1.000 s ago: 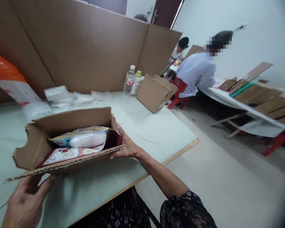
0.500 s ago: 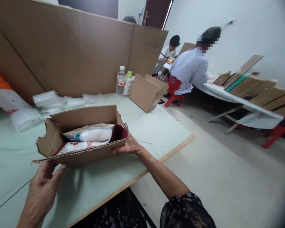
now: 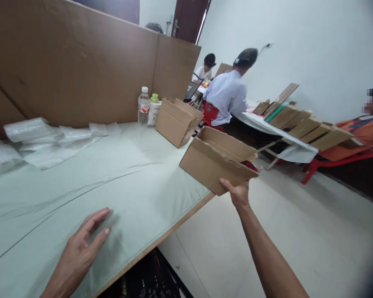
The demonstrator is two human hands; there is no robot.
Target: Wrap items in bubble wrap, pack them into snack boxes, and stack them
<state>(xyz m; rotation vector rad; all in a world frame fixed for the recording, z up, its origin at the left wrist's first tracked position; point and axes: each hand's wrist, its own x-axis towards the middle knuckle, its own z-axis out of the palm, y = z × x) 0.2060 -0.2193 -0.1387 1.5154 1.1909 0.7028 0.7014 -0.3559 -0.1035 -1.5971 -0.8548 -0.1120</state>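
Note:
My right hand (image 3: 238, 191) grips the near side of an open cardboard box (image 3: 209, 163), thumb on its outer wall, at the table's right corner. A bit of dark red shows inside the box's right end; the rest of its contents is hidden by the wall. Over the near part of the pale green table (image 3: 136, 190), my left hand (image 3: 83, 244) holds nothing, its thumb and fingers apart. Just behind the held box stands a second cardboard box (image 3: 175, 124).
A water bottle (image 3: 143, 107) and a white bottle with a green cap (image 3: 154, 111) stand by a tall cardboard panel (image 3: 105, 74). Bubble-wrap pieces (image 3: 71, 133) lie at the back left. Other people sit at a farther table (image 3: 301, 151) with several cardboard boxes.
My right hand has carried the box from in front of me to the table's right corner. My left hand has let go of it. The view has turned right.

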